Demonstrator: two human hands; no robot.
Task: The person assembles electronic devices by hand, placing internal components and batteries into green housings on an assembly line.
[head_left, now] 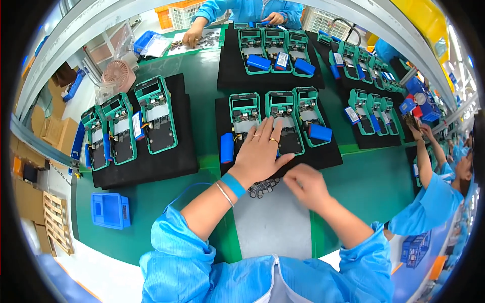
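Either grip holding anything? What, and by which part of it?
Left grip: flat over the green casings, no hold visible. Right grip: curled, blurred, near the small dark parts; can't tell.

Head-mounted fisheye, down over hands (258, 154)

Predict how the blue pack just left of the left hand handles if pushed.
The pack is probably stiff: its outline runs straight, without sag. Its rounded long sides might let it rock slightly. It lies near the left edge of the black mat, so a leftward push could drop it onto the table.
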